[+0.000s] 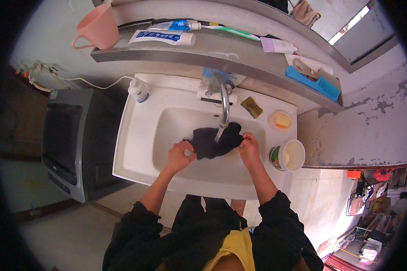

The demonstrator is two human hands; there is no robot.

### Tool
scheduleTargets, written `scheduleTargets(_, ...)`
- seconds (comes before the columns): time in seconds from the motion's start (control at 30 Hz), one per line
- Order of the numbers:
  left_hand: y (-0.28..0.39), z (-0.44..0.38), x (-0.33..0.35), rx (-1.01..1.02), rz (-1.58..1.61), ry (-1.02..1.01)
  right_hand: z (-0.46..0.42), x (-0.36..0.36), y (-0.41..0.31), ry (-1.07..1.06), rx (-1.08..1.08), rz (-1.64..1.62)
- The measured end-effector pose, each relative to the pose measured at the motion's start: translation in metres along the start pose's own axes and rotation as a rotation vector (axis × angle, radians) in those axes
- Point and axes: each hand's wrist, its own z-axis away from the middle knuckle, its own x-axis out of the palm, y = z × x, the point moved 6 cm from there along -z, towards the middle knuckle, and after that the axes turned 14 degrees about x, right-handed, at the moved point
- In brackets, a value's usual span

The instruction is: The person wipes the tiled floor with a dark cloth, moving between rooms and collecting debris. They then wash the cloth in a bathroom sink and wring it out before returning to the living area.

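Note:
A black cloth (212, 144) is stretched between my two hands over the white sink basin (176, 123). Its left end is pinched by my left hand (180, 155), thumb and fingers curled at the edge. My right hand (249, 149) grips the opposite end. From the chrome faucet (225, 101) a stream of water (219, 134) falls onto the middle of the cloth. What kind of garment or rag it is, I cannot tell.
Around the basin stand a white bottle (139, 90), a sponge (252, 107), soap in a dish (282, 120) and a plastic tub (294, 155). Overhead, a metal shelf (210, 57) holds a pink mug (100, 28), toothpaste tubes (162, 37) and a blue comb (312, 83). A washing machine (84, 145) stands left.

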Motion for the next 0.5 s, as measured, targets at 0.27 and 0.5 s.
scheduleTargets(0.27, 0.019, -0.054, 0.07, 0.185, 0.19, 0.081, 0.047, 0.057, -0.032, -0.36, 0.017, -0.03)
scheduleTargets(0.5, 0.043, -0.063, 0.065, -0.235, 1.058, 0.077, 0.038, -0.007, -0.023, 0.229, 0.125, 0.174)
